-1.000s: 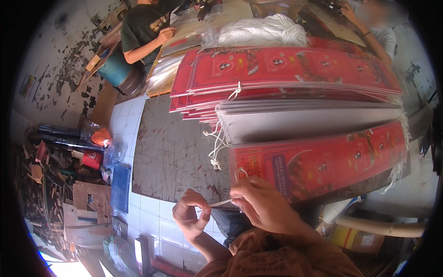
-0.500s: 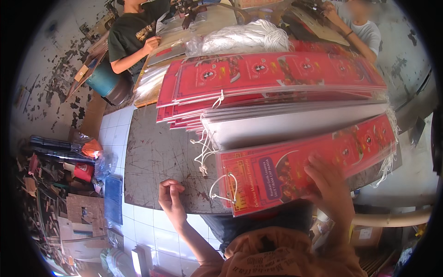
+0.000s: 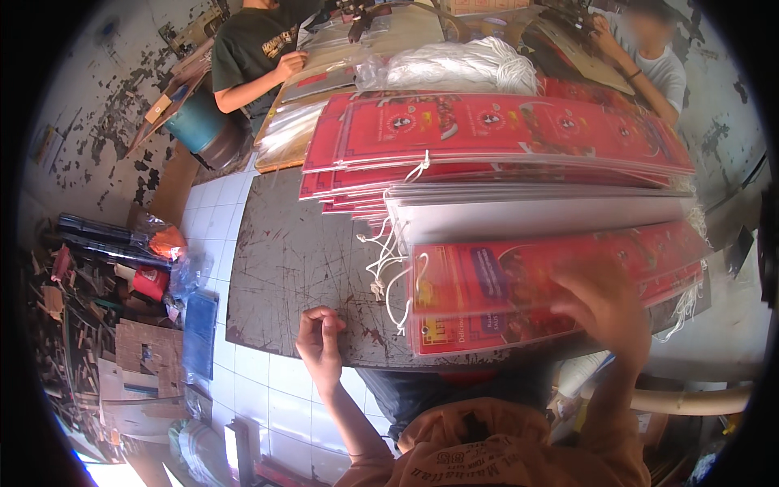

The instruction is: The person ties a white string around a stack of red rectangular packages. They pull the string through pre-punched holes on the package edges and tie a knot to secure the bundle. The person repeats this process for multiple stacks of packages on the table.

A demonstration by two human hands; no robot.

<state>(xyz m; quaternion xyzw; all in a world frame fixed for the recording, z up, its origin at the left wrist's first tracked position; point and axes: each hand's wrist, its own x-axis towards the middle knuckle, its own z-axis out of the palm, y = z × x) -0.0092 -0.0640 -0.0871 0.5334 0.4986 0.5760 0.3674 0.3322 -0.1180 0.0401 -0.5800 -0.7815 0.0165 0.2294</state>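
My right hand [image 3: 604, 304] lies blurred on the near end of a red printed sheet [image 3: 519, 280] with a white string loop [image 3: 395, 296], gripping it above the nearest pile. My left hand [image 3: 320, 345] sits at the front edge of the dark scratched table [image 3: 284, 260], fingers curled, with nothing visible in it. Behind the sheet lie a white-edged stack [image 3: 535, 215] and a taller pile of red sheets [image 3: 487, 130], with strings hanging off their left ends.
A bundle of white cord in clear plastic [image 3: 454, 69] lies at the table's far end. One person [image 3: 251, 57] sits at far left and another [image 3: 641, 49] at far right. Tools and clutter [image 3: 114, 268] cover the tiled floor on the left.
My hands have parted from the string they held together. The right hand moved right onto the red sheet. The left hand stayed by the table edge.
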